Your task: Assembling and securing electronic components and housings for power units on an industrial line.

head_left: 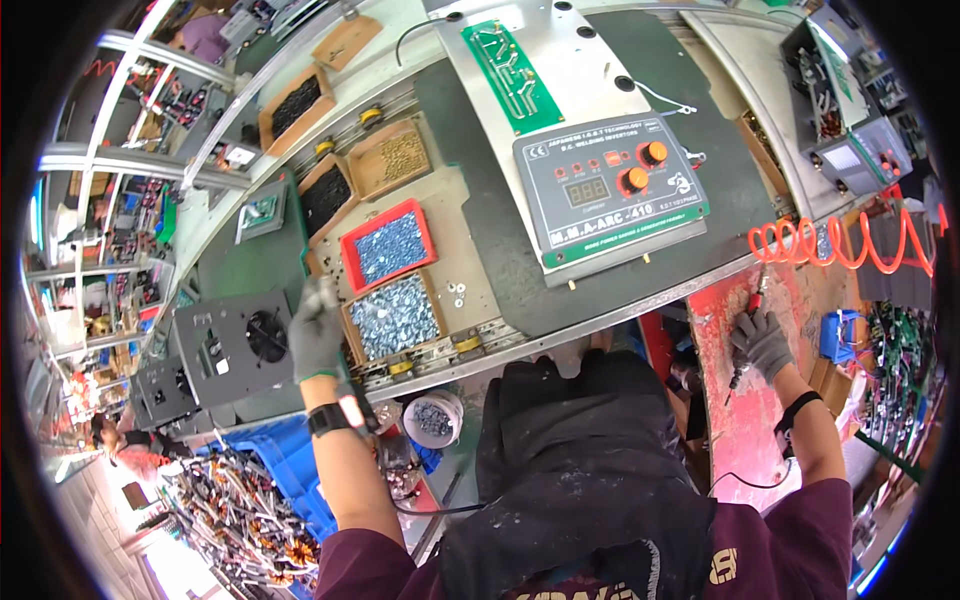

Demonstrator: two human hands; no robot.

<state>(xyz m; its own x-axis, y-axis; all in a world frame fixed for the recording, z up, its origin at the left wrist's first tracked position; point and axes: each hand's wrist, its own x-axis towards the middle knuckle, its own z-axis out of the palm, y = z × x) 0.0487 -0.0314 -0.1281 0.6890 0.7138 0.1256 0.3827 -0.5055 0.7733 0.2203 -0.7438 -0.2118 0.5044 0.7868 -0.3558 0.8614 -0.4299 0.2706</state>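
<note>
My left hand (317,338), in a grey glove, is beside the left edges of a red tray (428,232) and a cardboard box (437,304). Small metal screws or similar fasteners fill both containers. The fingertips are blurred, so whether they pinch anything cannot be made out. Off to the right, my gloved right hand (762,345) is closed around a slim red-and-black screwdriver (757,300), its thin bit pointing down over a worn red surface (735,440). On the bench ahead lies a grey control panel (610,190) with two orange knobs, joined to a metal casing with a green circuit board (510,75).
Further boxes hold brass-coloured parts (400,155) and black parts (325,200). A dark fan panel (235,348) stands left of my left hand. A red coiled hose (840,245) hangs at right. Below the bench are a white bucket (433,418) and a blue crate (290,470).
</note>
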